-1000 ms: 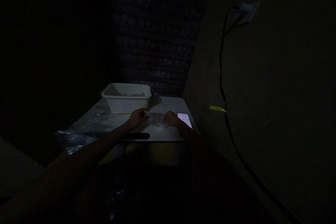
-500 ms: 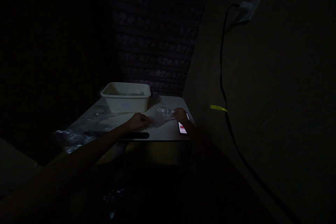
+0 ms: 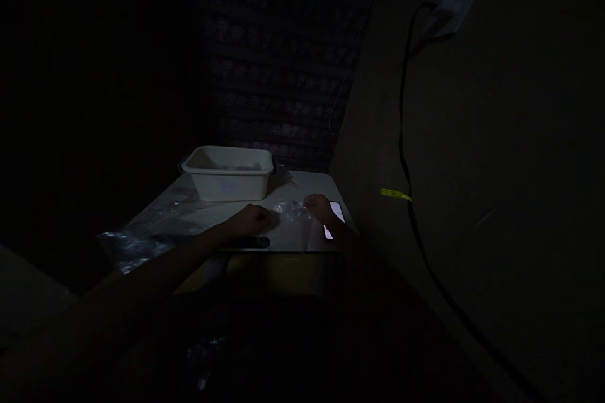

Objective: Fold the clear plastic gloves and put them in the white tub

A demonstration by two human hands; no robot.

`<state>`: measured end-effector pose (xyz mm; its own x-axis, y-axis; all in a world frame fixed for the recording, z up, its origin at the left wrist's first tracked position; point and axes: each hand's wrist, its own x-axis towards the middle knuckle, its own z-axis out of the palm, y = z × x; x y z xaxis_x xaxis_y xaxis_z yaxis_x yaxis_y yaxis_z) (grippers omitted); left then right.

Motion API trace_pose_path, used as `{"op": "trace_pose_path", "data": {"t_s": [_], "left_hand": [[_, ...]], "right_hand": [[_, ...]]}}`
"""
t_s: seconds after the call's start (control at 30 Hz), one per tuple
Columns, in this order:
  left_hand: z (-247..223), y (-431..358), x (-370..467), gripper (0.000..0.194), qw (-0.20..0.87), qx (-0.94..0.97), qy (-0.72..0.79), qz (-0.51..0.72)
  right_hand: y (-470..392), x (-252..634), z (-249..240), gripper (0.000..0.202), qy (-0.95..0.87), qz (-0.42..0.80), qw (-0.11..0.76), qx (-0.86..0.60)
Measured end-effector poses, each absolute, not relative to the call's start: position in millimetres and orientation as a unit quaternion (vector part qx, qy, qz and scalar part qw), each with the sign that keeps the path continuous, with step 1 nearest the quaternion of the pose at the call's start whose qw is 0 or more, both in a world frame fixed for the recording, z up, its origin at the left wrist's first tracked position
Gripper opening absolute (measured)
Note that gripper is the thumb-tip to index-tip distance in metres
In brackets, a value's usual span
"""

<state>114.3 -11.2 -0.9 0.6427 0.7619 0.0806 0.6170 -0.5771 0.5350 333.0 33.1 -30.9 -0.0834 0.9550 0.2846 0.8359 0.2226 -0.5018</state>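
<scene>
Farthest to the left of the fingers, crumpled plastic (image 3: 135, 252) hangs over the front left edge of the white table (image 3: 286, 240), catching a little light. Flatter clear sheets (image 3: 165, 209) lie nearer the left fingers, still to their left. The cream tub (image 3: 227, 186) stands beyond the left fingers and a bit to their left, with something pale inside that is too dim to make out. A black handle (image 3: 243, 242) lies on the near side of the left fingers, partly behind the forearm.

The left hand (image 3: 255, 219) is curled into a loose fist; whether its fingers have hold of anything, I cannot tell. Between the two sets of fingers is a clear plastic bag (image 3: 293, 210), wrinkled and shiny. The right hand (image 3: 318, 206) has its fingers bent together, pinching the bag's right end. Just right of those fingers lies a lit phone (image 3: 337, 221). Well to their right, a yellow tag (image 3: 394, 194) hangs on a black cable (image 3: 401, 107) along the wall.
</scene>
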Motion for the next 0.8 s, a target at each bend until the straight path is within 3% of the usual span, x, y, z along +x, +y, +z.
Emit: {"op": "trace_pose_path", "data": {"t_s": [0.17,0.3,0.4,0.53,0.67,0.8], "left_hand": [[-19,-11,127,0.025,0.072,0.956,0.273,0.08],[-37,-15,134,0.041,0.008,0.951,0.306,0.029],[-45,-18,135,0.05,-0.02,0.932,0.363,-0.008],[-48,-21,135,0.063,-0.043,0.902,0.429,-0.013],[-45,-28,135,0.076,-0.035,0.868,0.494,-0.026],[-39,-34,135,0.084,-0.039,0.834,0.547,-0.056]], "right_hand": [[35,317,-35,0.023,-0.745,0.163,0.303,-0.572],[31,313,-33,0.028,-0.732,0.097,0.29,-0.608],[23,317,-24,0.038,-0.717,0.027,0.269,-0.643],[1,317,-9,0.034,-0.753,-0.015,0.258,-0.605],[-29,297,-8,0.034,-0.839,0.032,0.239,-0.488],[-48,275,-25,0.032,-0.879,0.061,0.161,-0.444]]}}
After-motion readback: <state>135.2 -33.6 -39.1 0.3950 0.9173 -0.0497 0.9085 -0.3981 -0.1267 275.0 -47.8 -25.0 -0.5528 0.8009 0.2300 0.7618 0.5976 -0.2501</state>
